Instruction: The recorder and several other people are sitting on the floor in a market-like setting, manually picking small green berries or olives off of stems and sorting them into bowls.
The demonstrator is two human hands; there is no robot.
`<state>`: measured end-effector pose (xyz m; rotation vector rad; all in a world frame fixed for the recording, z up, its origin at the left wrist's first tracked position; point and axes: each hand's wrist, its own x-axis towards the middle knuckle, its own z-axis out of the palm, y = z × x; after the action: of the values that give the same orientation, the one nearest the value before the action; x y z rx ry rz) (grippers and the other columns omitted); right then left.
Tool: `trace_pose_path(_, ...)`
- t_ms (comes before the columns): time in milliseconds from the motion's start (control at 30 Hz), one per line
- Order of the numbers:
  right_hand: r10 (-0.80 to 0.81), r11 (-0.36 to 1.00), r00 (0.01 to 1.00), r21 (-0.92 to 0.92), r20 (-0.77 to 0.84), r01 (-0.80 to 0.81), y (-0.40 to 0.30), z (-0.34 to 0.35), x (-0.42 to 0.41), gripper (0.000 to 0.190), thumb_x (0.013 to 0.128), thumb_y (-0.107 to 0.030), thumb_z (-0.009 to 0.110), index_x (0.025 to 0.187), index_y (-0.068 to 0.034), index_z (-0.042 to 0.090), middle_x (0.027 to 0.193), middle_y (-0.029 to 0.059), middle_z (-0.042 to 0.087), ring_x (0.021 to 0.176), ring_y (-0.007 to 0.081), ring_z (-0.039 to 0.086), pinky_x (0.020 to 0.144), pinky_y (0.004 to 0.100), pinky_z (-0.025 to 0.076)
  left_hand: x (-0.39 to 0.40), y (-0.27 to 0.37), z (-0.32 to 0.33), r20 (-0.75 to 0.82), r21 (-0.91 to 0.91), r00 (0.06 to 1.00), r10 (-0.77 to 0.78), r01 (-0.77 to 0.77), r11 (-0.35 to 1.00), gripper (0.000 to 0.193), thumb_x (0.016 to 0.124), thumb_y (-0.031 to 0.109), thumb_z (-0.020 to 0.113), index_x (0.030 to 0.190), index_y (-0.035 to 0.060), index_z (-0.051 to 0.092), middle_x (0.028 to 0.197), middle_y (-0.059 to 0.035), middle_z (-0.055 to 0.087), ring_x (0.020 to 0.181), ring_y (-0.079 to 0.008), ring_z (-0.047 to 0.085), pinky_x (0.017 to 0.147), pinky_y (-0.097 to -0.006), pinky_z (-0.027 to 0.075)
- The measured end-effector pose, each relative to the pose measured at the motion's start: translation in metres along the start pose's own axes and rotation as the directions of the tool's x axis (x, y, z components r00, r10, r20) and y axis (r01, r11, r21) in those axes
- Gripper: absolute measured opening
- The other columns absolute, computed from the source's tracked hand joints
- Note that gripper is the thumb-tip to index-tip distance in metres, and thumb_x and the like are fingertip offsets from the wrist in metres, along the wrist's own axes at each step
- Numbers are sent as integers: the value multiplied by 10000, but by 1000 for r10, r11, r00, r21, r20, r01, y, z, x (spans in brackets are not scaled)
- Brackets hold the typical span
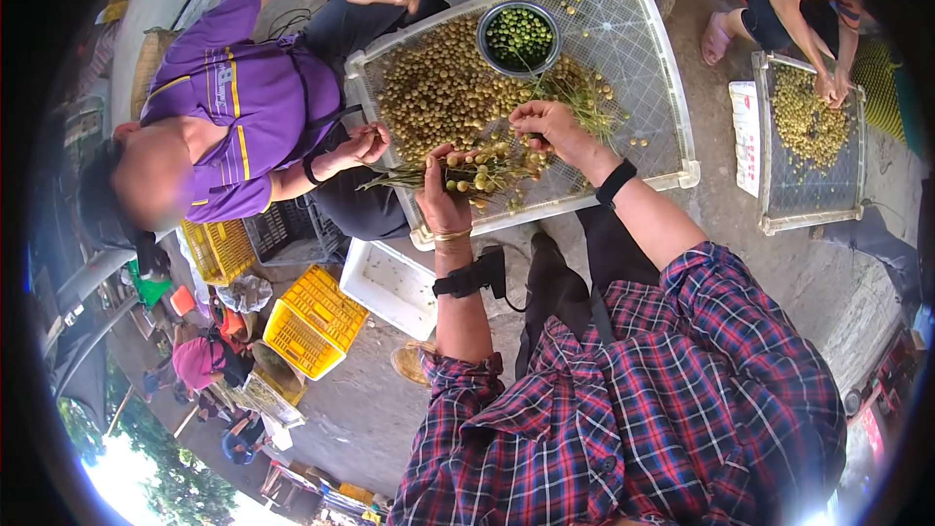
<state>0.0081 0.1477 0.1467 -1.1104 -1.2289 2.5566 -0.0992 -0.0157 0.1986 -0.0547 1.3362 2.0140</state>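
Observation:
My left hand [444, 201] grips a bunch of thin green stems with small round yellowish fruits [482, 174]. The bunch lies across the palm over the near edge of a white-framed mesh tray [643, 88]. A little to the right, my right hand [551, 131] hovers with thumb and fingers drawn together; whether anything sits between the fingertips is hidden. Loose tan fruits [438, 80] cover the tray's left part. A round metal bowl [556, 51] of green fruits stands on the far side. Picked-over stems [588, 106] lie to the right of my right hand.
A co-worker in a purple shirt [241, 95] sits at the tray's left, both hands raised near it. Another person works over a smaller mesh tray [811, 193] at the right. Yellow crates [314, 321] and a white foam box [391, 281] stand on the floor at the left.

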Motion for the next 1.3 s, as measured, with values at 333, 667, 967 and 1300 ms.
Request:
trace_pose_path(333,89,962,977,236,194,-134,22,-15,7,143,753,-130,599,865,-42,588,710,28,588,442,67,468,362,189,306,-9,6,-4,-30,-17,1000,-9,9,1000,344,885,273,441,1062,-20,479,855,-104,551,845,-226,561,736,-348,474)
trace_pose_path(667,168,983,863,-12,476,-185,-8,10,-16,160,737,-165,614,867,-70,615,810,-17,542,679,54,508,540,179,391,-8,-13,-9,38,-88,993,-114,117,989,305,900,245,410,1035,-21,476,838,-136,588,798,-239,583,744,-344,472)
trace_pose_path(967,154,975,915,93,372,-202,3,2,-12,144,721,-71,610,863,-49,604,739,-5,572,504,32,446,416,157,330,-15,-11,-1,-64,72,996,-63,67,995,308,900,238,414,1055,-19,484,832,-76,521,810,-191,537,737,-323,450)
trace_pose_path(1300,33,923,966,-379,257,69,40,-25,45,328,830,-359,523,846,-54,642,656,-10,569,528,81,515,513,226,419,16,-40,-40,-60,31,996,-59,61,998,262,886,218,429,1013,-1,494,804,-56,490,808,-197,504,767,-346,432)
